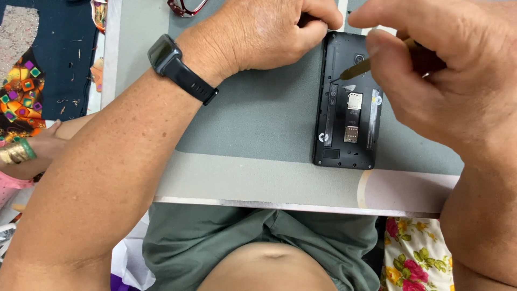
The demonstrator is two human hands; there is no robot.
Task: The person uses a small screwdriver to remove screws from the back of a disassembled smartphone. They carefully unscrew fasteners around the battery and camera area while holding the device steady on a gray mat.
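Opened black phone (347, 102), rear cover off, flat on grey-green mat (258, 116) near front edge of bench (269, 186), right of centre. Matte plastic frame, rectangular, rounded corners; two small metallic card slots down the middle, round camera ring near top end. Left hand (264, 32) curled into loose fist, fingertips pressing phone's top left corner, pinning it down. Black smartwatch (175, 64) with rubbery strap on that wrist. Right hand (447, 70) closed around thin tool (356, 69), dull brass-coloured shaft, tip touching phone interior just under camera ring; handle hidden in grip. Mat soft-looking, smooth; bench top pale grey with metal strip along front edge, pale round patch at front right. Red-framed glasses (186, 6) at far edge, partly cut off. Another person's hand (37, 148) with gold and green bangles (16, 152) past left edge, over patterned fabric. Floral cloth (414, 253) below right front corner.
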